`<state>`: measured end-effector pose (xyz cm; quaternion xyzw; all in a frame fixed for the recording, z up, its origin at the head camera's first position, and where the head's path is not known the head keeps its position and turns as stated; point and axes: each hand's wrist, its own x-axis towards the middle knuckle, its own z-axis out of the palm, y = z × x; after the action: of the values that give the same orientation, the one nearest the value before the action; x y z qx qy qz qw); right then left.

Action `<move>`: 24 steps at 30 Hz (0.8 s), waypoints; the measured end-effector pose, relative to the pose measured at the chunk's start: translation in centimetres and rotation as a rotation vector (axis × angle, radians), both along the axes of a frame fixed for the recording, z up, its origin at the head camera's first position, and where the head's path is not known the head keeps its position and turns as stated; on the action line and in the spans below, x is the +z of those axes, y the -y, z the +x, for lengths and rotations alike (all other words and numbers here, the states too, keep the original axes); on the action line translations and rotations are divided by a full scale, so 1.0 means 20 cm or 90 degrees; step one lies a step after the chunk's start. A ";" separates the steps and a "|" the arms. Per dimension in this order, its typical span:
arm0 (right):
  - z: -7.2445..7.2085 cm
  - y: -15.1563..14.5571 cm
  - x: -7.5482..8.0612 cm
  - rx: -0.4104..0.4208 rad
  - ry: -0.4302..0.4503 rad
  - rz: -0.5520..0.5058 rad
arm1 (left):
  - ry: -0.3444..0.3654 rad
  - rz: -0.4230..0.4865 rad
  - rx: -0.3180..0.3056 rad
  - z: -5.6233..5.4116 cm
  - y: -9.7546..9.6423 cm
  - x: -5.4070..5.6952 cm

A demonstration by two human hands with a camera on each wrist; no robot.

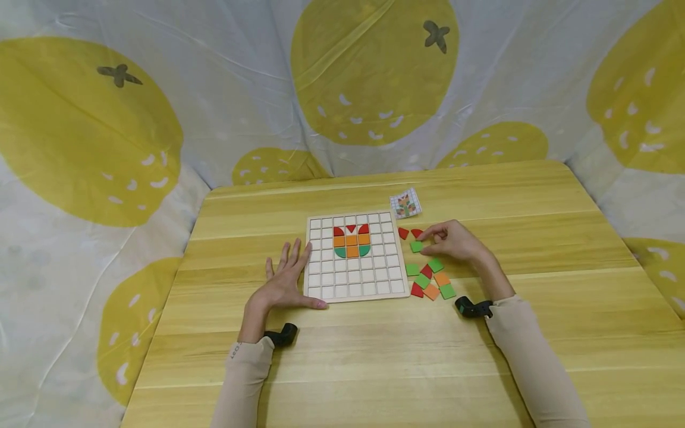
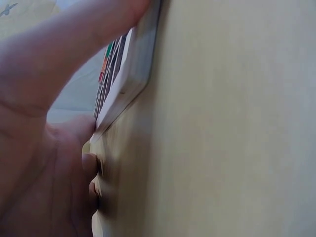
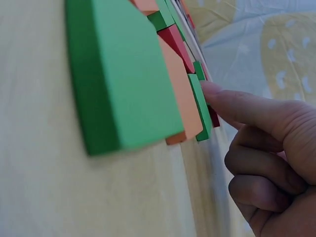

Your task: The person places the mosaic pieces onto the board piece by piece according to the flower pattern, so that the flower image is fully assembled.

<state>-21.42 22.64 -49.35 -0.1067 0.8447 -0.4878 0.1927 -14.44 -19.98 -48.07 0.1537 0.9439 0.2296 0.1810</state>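
A square wooden grid board lies on the table with a tulip-like pattern of red, orange and green pieces in its cells. My left hand rests at the board's near left corner, fingers spread, its thumb along the front edge and fingertips by the left side. To the right of the board, my right hand pinches a light green square tile between thumb and index finger at the table surface. Beyond that tile lie a red quarter-round piece and another red piece.
Several loose green, orange and red tiles lie in a cluster right of the board, some overlapping. A small printed pattern card sits behind the board's far right corner. A patterned curtain hangs behind the wooden table.
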 end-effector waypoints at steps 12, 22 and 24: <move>0.04 0.17 0.06 0.000 -0.036 -0.028 | 0.002 -0.008 0.006 0.00 -0.01 0.01; 0.08 0.51 0.07 0.033 -0.048 -0.026 | 0.005 -0.017 0.006 0.01 -0.01 0.00; 0.08 0.56 0.07 0.041 -0.051 -0.032 | 0.002 -0.017 0.005 0.00 -0.01 0.00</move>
<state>-19.75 11.44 -47.88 -0.1585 0.8352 -0.4979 0.1715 -14.39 -19.77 -48.10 0.1470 0.9473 0.2176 0.1835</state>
